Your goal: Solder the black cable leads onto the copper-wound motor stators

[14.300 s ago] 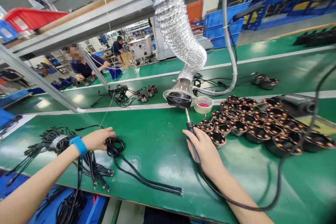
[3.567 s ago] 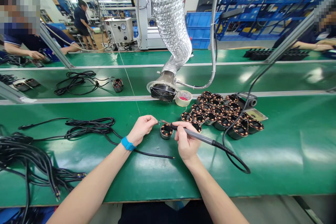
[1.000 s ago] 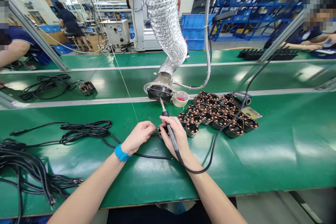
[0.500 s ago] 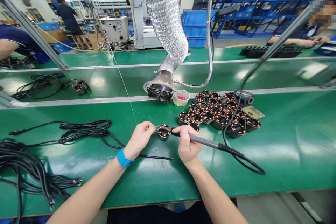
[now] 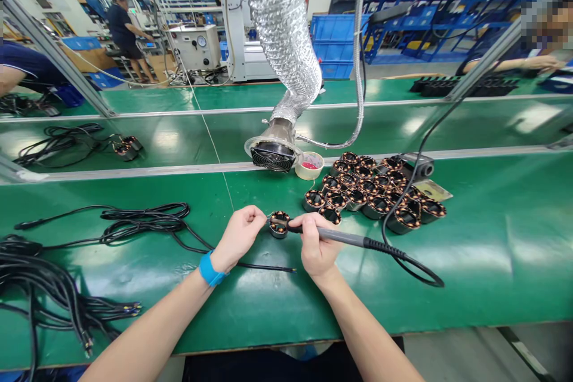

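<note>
A round coil part [image 5: 279, 224] with copper windings stands on the green table between my hands. My left hand [image 5: 242, 233], with a blue wristband, is pinched at the left side of this part, where a thin wire shows; the fingertips hide most of it. In my right hand [image 5: 319, 246] is a grey soldering iron [image 5: 344, 236], gripped like a pen, its tip over the coil part. A black cable [image 5: 264, 267] with a bare end lies below my left hand.
Several similar coil parts [image 5: 378, 204] stand at the right, beside a metal block [image 5: 423, 167]. A tub [image 5: 309, 166] with red contents sits by the fume hood [image 5: 274, 152]. Black cables [image 5: 49, 286] lie at the left. Other people work beyond the table.
The soldering iron and my right hand have moved slightly left, bringing the tip further over the coil part. My left hand has hardly moved. A person in the background has turned and stretched out an arm.
</note>
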A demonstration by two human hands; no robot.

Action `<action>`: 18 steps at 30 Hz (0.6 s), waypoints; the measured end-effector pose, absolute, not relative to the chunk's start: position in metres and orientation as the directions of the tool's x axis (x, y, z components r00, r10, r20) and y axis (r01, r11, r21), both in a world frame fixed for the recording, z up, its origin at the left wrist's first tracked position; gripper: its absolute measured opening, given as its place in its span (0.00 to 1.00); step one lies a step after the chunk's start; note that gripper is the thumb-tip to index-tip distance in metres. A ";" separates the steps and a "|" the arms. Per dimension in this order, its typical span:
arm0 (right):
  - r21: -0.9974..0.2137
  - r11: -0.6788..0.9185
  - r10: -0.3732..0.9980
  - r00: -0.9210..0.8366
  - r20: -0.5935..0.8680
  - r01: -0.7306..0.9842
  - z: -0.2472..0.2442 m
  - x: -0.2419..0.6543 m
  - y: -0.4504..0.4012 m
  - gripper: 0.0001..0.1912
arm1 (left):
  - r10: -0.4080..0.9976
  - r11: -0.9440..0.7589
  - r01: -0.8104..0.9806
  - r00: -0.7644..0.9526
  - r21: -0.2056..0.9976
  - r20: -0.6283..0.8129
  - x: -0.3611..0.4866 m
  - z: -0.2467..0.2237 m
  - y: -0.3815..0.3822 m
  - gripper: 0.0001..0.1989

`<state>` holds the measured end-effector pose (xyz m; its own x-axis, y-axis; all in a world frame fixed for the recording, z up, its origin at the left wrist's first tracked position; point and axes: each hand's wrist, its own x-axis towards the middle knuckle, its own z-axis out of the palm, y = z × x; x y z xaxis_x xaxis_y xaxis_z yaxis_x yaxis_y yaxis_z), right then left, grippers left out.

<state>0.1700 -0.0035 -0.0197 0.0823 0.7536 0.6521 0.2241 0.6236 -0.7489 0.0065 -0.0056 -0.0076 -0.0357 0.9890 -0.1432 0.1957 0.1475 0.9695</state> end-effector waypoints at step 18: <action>-0.782 0.590 0.768 0.157 0.620 0.201 -0.024 0.171 -0.003 0.18 | 0.990 0.141 0.228 -0.038 0.964 -0.135 0.007 -0.007 -0.006 0.09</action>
